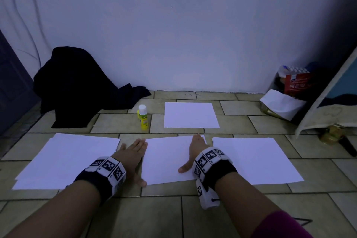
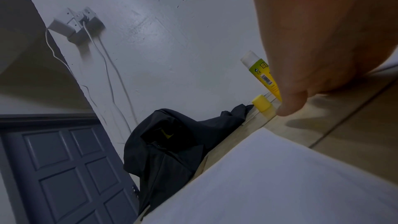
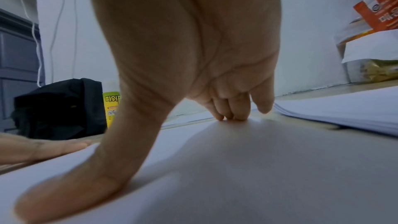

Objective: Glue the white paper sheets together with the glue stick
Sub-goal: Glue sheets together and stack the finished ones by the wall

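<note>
White paper sheets lie at four spots on the tiled floor [image 1: 173,214]. Centre sheet [image 1: 166,160] sits between the two hands. Left stack [image 1: 63,162] shows at least two offset edges; exact sheet count cannot be read. Right stack [image 1: 255,160]: several layered edges visible in the right wrist view, count also unreadable. Far sheet [image 1: 190,115] lies alone, nearer the wall.

Glue stick [image 1: 142,117]: one, standing upright on the floor just left of the far sheet, apart from both hands. Yellow-green body, pale top. In the left wrist view its lower body is covered by the hand; a small yellow cap [image 2: 261,104] stands near its base. The cap does not show in the head view.

Left hand [image 1: 133,154]: flat, palm down, fingers straight and together, lying along the left edge of the centre sheet, thumb at the near corner. Holds nothing. Whether the fingers lie on the paper or the tile cannot be resolved.

Right hand [image 1: 195,150]: fingers extended, tips pressing on the centre sheet near its far right corner, thumb spread out flat on the paper. Nothing gripped.

Dark cloth [image 1: 77,87] heaped against the wall at left. Red packet [image 1: 296,83] and other bags at right, partly cut off and hidden behind a leaning board. Dim lighting; the packet's print is not legible.
</note>
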The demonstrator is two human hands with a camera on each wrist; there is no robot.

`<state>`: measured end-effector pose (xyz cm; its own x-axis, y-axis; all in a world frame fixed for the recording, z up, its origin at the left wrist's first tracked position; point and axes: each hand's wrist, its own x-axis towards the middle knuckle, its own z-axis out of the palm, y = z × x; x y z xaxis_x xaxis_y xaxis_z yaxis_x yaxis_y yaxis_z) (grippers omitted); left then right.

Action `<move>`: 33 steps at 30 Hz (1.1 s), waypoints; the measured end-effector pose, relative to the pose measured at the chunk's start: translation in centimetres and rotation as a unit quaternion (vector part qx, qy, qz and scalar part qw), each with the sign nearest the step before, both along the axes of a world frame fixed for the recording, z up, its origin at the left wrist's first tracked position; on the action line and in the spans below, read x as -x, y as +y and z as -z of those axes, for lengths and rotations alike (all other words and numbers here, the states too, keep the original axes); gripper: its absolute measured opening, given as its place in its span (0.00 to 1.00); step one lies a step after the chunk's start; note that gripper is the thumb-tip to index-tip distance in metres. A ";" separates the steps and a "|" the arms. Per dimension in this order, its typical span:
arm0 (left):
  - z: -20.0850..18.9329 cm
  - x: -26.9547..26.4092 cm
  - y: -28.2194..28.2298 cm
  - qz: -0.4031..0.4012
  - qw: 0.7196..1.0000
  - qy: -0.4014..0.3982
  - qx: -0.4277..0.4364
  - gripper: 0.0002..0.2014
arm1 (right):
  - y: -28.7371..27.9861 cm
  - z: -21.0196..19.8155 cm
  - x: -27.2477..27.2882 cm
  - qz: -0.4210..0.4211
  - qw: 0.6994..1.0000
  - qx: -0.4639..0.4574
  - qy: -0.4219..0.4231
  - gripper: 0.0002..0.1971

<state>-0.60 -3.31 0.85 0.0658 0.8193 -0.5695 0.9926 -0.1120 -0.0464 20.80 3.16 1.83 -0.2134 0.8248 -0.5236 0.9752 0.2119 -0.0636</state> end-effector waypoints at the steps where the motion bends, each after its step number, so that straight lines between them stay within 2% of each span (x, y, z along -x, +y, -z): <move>1: -0.4 -0.1 0.0 0.005 1.000 0.009 -0.004 0.63 | 0.0 0.1 0.3 0.004 1.000 -0.006 -0.002 0.71; 4: -1.5 -0.5 0.5 0.004 0.998 0.031 -0.056 0.50 | -0.3 0.0 0.8 0.010 0.999 -0.037 -0.014 0.63; 7: -1.8 -1.4 0.9 -0.006 0.989 0.050 -0.142 0.39 | -1.1 -0.7 1.2 -0.029 0.998 -0.051 -0.035 0.53; 10: -1.2 -3.0 0.4 0.028 0.985 -0.025 -0.171 0.29 | -1.9 -0.6 2.2 -0.041 0.997 -0.050 -0.039 0.46; 12: -0.8 -3.9 0.0 0.037 0.983 -0.078 -0.162 0.25 | -2.4 -0.6 2.9 -0.021 0.998 -0.057 -0.017 0.36; 15: -1.4 -4.2 -0.4 0.025 0.984 -0.069 -0.161 0.23 | -2.8 -0.7 3.7 -0.014 0.998 -0.059 0.021 0.23; 17: -1.7 -3.8 -0.4 0.023 0.986 -0.068 -0.153 0.19 | -3.2 -0.4 4.4 -0.015 0.997 -0.053 0.056 0.21; 20: -1.3 -2.6 -0.6 -0.011 0.981 -0.133 -0.143 0.10 | -3.5 0.6 5.3 -0.016 0.991 -0.036 0.127 0.26; 21: -1.1 -2.2 -0.6 -0.027 0.977 -0.152 -0.145 0.11 | -3.6 0.9 5.5 -0.020 0.989 -0.032 0.141 0.27; 23: -0.5 -1.6 -0.5 -0.046 0.971 -0.171 -0.158 0.18 | -3.8 1.1 5.9 -0.025 0.987 -0.041 0.152 0.27; 27: 0.4 -1.1 0.3 -0.042 0.973 -0.156 -0.163 0.46 | -4.1 1.4 6.8 -0.036 0.990 -0.070 0.119 0.31; 29: 0.4 -1.2 0.6 -0.045 0.983 -0.130 -0.122 0.58 | -4.1 1.4 7.2 -0.045 0.990 -0.070 0.116 0.34; 33: 0.6 -1.1 1.0 -0.032 0.996 -0.078 -0.032 0.63 | -3.7 1.6 8.1 -0.077 0.992 -0.030 0.096 0.46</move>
